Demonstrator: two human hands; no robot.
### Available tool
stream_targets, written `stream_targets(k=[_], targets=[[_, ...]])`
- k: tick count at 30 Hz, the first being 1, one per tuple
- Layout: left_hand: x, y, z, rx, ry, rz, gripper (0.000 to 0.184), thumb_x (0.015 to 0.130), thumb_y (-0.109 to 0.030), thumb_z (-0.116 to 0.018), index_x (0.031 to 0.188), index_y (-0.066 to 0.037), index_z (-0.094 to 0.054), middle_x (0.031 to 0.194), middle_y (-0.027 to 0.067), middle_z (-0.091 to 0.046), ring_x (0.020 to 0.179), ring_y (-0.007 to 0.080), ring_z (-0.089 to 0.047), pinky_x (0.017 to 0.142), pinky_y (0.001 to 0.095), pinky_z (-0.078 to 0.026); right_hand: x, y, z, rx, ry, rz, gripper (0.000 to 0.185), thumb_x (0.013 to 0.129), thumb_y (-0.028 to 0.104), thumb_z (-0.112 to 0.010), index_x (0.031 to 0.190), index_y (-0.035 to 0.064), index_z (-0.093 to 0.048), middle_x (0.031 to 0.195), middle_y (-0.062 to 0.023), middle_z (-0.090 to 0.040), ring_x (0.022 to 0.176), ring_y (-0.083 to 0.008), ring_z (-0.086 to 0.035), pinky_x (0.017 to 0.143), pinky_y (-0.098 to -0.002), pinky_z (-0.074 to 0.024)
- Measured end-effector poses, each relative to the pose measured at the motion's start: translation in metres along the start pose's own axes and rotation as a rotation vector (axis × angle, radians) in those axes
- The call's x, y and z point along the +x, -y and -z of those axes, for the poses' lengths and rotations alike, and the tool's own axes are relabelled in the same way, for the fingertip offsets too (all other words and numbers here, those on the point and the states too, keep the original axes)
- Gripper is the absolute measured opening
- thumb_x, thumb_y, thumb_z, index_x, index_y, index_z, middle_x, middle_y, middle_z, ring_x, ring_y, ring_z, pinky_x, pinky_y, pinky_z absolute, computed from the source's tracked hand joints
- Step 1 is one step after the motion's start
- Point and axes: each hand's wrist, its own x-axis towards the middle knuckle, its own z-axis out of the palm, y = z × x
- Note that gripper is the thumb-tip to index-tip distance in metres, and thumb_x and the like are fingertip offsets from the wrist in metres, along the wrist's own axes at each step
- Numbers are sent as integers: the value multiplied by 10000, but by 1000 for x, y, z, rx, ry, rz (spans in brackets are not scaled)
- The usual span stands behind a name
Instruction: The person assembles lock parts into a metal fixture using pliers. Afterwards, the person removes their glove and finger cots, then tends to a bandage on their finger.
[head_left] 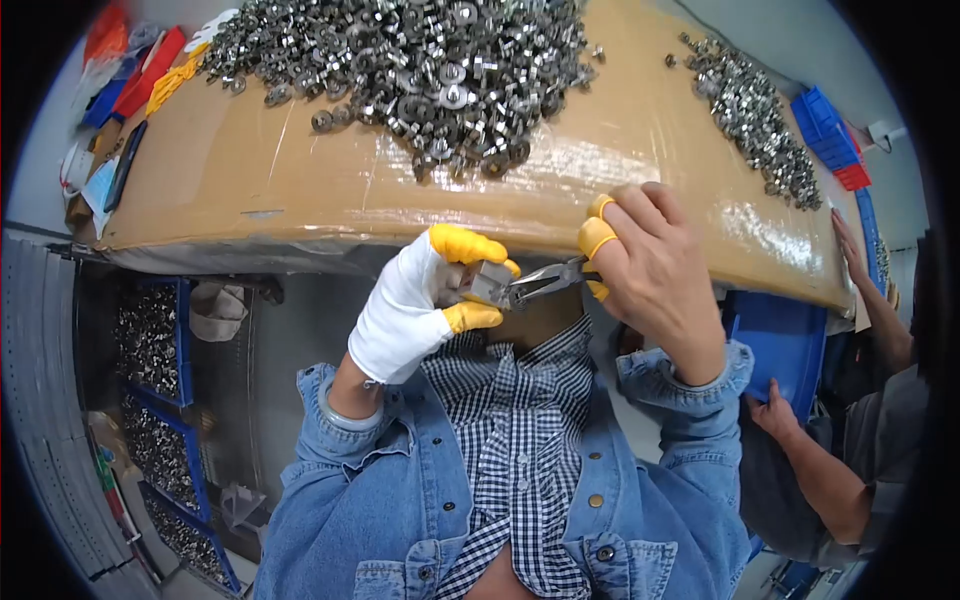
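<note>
My left hand, in a white glove with yellow fingertips, is closed around a small shiny metal part in front of my chest. My right hand wears yellow finger covers and grips a pair of pliers. The jaws of the pliers reach the right side of the metal part; their exact hold on it is too small to make out. Beyond both hands, a large heap of small metal parts lies on the table.
A second heap of metal parts lies at the table's right. Blue bins of parts stand lower left. At right, a co-worker's hand is at a blue tray; another hand touches the table edge. Blue and red bins stand behind.
</note>
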Motion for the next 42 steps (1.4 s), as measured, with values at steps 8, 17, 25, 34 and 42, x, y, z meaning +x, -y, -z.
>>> stream_targets(k=[8, 17, 25, 34, 42], targets=[[7, -1, -8, -141, -139, -93, 581, 686, 112, -778, 1172, -43, -500, 1086, 45, -514, 1025, 169, -601, 875, 300, -535, -4, 26, -21, 1115, -207, -472, 780, 601, -54, -759, 1316, 9, -454, 838, -69, -648, 665, -145, -571, 599, -263, -474], [3, -10, -14, -177, -151, -99, 589, 673, 77, -812, 1161, -53, -509, 1050, 28, -521, 1005, 141, -596, 883, 270, -513, -12, 33, -8, 921, -151, -381, 606, 693, 41, -737, 1279, 13, -583, 779, -55, -659, 629, -151, -605, 597, -259, -471], [3, -9, -14, -150, -137, -101, 605, 668, 28, -833, 1169, -26, -498, 1131, 90, -579, 1037, 180, -608, 888, 319, -530, -12, 39, 2, 821, -251, -391, 478, 686, 62, -746, 1152, 8, -655, 725, -30, -633, 586, -132, -568, 555, -250, -437], [-2, -9, -16, -66, -115, -67, 562, 683, -29, -840, 1152, -42, -531, 1021, 24, -573, 901, 74, -571, 769, 213, -478, 9, 17, -16, 1058, -243, -396, 254, 746, 76, -784, 979, 16, -703, 812, -38, -646, 686, -110, -571, 588, -236, -416], [-2, -13, -12, 178, -109, -27, 564, 671, -64, -861, 1141, -42, -550, 1012, 14, -566, 869, 61, -523, 763, 203, -456, 5, 14, -28, 1135, -81, -389, 236, 722, 68, -797, 913, 0, -677, 829, -21, -612, 689, -89, -516, 585, -215, -386]])
